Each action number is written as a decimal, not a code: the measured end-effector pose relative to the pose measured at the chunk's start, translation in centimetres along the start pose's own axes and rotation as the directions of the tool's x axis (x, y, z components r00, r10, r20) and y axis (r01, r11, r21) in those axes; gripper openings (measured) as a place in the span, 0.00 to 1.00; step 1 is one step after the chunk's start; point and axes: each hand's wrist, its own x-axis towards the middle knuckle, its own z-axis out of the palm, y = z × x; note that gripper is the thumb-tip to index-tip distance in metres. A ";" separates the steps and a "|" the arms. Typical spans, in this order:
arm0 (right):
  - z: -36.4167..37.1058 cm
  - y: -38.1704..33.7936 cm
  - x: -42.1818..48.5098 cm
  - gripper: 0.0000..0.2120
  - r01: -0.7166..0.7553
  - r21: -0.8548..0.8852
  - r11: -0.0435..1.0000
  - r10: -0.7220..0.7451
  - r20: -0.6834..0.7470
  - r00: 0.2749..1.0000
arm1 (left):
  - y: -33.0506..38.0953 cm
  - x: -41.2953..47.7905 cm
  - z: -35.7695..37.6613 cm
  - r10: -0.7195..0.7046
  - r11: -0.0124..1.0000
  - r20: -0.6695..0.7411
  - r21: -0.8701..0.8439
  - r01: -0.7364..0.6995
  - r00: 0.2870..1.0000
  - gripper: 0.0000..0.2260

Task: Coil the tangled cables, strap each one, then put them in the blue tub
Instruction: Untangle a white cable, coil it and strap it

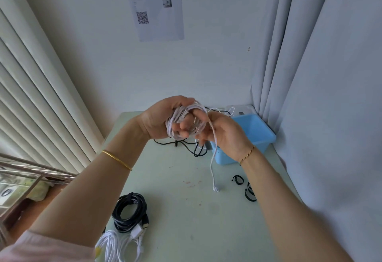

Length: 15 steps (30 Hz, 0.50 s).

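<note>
**A:** What carries it all?

**B:** A pale green table in a corner, with a slatted blind to its left and a grey curtain to its right. A printed sheet with a square code hangs on the far wall.

**A:** And the tub?

**B:** The blue tub stands at the far right of the table, against the curtain.

**A:** The hands?

**B:** Both are up above the far middle of the table. The left hand has its grip wrapped round a white cable wound into a small bundle. The right hand meets the bundle from the right, its grip closed on the same cable. The loose tail runs over that hand and hangs down, its plug low by the table top.

**A:** Other cables?

**B:** A black coil, strapped at its far side, lies at the near left. A white coil sits just beside it, nearer still. A loose black cable sprawls on the table beneath the hands, close to the tub. Two black straps lie near the right edge, well apart from the coils.
</note>
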 end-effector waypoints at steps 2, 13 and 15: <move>0.3 0.1 -0.4 0.16 0.000 0.037 0.999 0.001 -0.027 1.000 | -0.1 0.1 -0.8 0.013 0.978 0.039 -0.210 -0.004 0.999 0.17; 1.2 1.8 -2.0 0.13 -0.142 -0.695 0.705 0.109 -0.092 0.990 | -0.2 2.3 0.4 0.218 0.896 -0.583 -0.198 -0.397 0.783 0.11; 1.7 0.8 -2.6 0.12 -0.120 -0.753 0.647 0.172 -0.009 0.985 | -0.6 2.3 -0.1 0.213 0.972 -0.709 0.086 -0.217 0.672 0.10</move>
